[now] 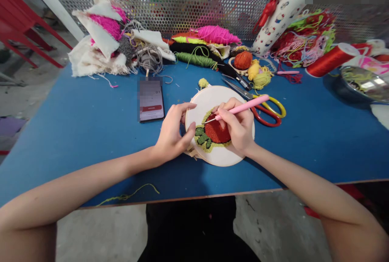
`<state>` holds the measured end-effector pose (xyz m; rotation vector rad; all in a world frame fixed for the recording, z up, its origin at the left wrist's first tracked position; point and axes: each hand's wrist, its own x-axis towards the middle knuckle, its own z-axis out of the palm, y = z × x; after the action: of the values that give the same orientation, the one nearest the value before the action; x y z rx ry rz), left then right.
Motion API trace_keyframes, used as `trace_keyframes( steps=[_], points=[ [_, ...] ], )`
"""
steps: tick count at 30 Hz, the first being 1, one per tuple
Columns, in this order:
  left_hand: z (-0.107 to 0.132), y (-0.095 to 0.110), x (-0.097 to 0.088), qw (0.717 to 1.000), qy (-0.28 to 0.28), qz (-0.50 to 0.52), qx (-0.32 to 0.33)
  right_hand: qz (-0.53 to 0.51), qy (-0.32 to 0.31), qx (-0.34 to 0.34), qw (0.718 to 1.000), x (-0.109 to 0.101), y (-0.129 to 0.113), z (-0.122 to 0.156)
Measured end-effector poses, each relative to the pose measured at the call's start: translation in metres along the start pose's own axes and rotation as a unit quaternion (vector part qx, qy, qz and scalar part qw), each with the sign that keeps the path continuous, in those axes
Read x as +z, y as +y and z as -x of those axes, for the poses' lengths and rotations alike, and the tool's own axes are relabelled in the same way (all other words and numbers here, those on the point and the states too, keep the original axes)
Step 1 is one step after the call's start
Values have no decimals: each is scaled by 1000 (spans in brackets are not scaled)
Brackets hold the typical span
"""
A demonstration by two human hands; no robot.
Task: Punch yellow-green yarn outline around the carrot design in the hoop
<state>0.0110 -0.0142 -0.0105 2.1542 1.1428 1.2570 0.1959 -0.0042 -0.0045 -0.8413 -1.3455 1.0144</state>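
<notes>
A round embroidery hoop (212,99) with white cloth lies on the blue table (91,124) in front of me. On the cloth is a tufted red shape (216,132) with dark green leaves and a light green border. My left hand (173,134) grips the hoop's left rim, fingers curled round it. My right hand (238,126) is closed on a pink punch needle (243,108), and the needle's metal tip touches the cloth just above the red shape.
A phone (150,100) lies left of the hoop. Scissors with red and yellow handles (267,110) lie to its right. Yarn skeins, yarn balls (243,60), cloth scraps (100,39), a red thread spool (331,60) and a metal bowl (364,83) crowd the table's back. A perforated panel stands behind.
</notes>
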Motion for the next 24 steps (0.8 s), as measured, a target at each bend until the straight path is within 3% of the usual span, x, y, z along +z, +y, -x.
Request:
trace_keyframes(
  steps=[6, 12, 24],
  points=[
    [0, 0, 0, 1000, -1, -1, -2, 46, -21, -32, 998, -1, 2, 2],
    [1, 1, 0, 1000, 18, 0, 2, 188, -83, -148, 968, 2, -1, 7],
    [3, 0, 0, 999, 34, -5, -7, 294, -109, -181, 932, 8, -13, 9]
  ],
)
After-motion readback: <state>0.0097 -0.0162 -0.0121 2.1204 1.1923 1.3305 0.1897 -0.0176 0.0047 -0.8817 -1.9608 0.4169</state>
